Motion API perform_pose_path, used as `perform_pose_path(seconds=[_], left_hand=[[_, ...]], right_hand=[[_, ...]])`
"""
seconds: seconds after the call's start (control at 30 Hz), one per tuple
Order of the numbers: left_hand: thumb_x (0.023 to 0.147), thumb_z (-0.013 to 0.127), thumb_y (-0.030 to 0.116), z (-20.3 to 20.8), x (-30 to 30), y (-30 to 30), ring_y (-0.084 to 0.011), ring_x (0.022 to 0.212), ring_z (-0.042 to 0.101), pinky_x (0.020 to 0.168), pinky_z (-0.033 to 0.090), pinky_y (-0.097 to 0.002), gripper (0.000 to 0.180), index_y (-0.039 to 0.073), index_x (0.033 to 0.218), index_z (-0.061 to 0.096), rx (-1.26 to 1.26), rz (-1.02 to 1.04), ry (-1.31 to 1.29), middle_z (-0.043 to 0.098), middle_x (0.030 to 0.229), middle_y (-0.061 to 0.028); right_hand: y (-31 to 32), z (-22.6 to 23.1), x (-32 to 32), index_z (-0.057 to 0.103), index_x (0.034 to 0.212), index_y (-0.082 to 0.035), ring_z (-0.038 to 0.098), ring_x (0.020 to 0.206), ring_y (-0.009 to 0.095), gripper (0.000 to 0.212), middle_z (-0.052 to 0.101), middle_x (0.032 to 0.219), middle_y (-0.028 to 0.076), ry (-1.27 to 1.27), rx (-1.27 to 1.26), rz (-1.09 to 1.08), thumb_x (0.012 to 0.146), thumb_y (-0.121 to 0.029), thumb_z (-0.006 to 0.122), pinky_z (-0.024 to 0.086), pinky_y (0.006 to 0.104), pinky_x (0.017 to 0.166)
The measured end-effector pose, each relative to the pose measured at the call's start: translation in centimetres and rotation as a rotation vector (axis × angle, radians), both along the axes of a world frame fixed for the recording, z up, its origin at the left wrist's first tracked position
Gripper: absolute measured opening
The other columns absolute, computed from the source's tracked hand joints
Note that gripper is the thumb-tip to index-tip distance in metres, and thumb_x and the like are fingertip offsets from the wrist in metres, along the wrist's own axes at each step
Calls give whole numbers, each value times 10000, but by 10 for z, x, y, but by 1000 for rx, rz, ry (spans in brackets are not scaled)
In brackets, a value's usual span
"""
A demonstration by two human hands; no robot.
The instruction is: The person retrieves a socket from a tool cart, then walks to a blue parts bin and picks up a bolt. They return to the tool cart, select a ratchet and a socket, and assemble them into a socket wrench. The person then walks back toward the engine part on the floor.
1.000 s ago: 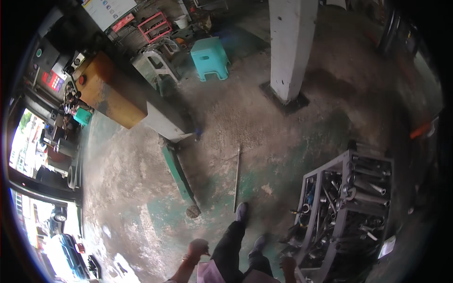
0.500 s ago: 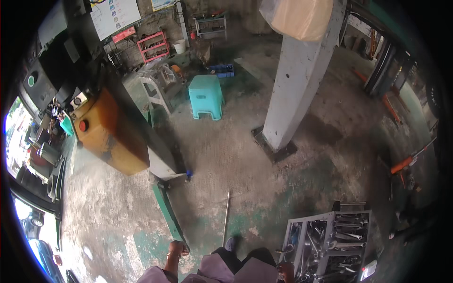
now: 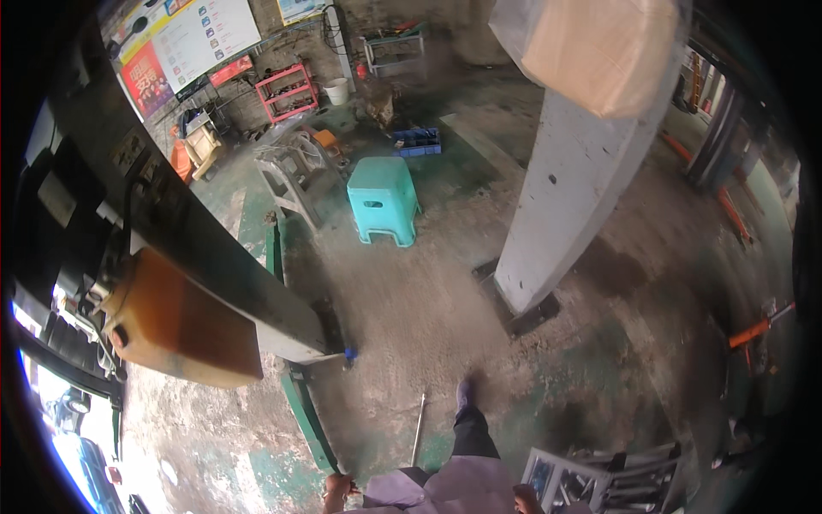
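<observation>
My left hand [image 3: 339, 488] hangs at the lower edge with its fingers curled, beside the end of a green strip [image 3: 306, 415] on the floor. Whether it holds anything is hidden. Only part of my right hand [image 3: 526, 499] shows at the lower edge, and its fingers cannot be made out. It is nearest to a grey tool cart [image 3: 561, 467], which has metal tools in its trays. A thin metal rod [image 3: 419, 428] shows in front of me, its near end passing behind my clothing. One foot [image 3: 464, 394] is stretched forward.
A turquoise stool [image 3: 381, 197] stands ahead, near a grey stepped stand [image 3: 291, 184] and a blue tray [image 3: 417, 142]. Grey posts [image 3: 556, 201] rise at right and left; a yellow-orange tank [image 3: 188, 325] hangs by the left one. A red rack [image 3: 287, 92] stands by the wall.
My foot has stepped forward and the view has shifted, so stool, posts and wall sit lower in it. The tool cart has slid toward the lower edge. Both hands stay low.
</observation>
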State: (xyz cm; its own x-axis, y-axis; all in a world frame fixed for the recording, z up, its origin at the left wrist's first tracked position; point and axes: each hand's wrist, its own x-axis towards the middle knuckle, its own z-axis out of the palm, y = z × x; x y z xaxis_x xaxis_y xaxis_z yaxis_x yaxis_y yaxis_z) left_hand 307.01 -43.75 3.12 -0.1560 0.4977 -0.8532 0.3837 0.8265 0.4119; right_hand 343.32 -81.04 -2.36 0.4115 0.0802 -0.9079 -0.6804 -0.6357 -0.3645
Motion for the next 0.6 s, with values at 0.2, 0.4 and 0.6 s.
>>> perform_pose_path(seconds=[0.2, 0.4, 0.6], left_hand=[[750, 534, 1, 34, 94, 41, -250, 451, 571, 385, 492, -365, 88, -48, 821, 550, 73, 18, 182, 553, 578, -125], [743, 520, 93, 41, 191, 110, -196, 448, 589, 398, 488, -333, 192, -67, 712, 622, 375, -161, -1, 591, 554, -130], [769, 540, 72, -1, 237, 204, -212, 493, 608, 429, 503, -350, 152, -59, 768, 616, 51, 95, -151, 607, 612, -135]], right_hand=[[104, -26, 182, 525, 900, -103, 507, 620, 177, 251, 529, 769, 57, -302, 473, 530, 871, -334, 432, 402, 319, 513], [267, 21, 321, 586, 835, -36, 608, 639, 212, 99, 590, 759, 88, -101, 429, 102, 840, -121, 535, 486, 338, 502], [360, 21, 362, 577, 847, -29, 621, 598, 199, 113, 607, 770, 96, -260, 233, 370, 864, -122, 516, 504, 306, 496]])
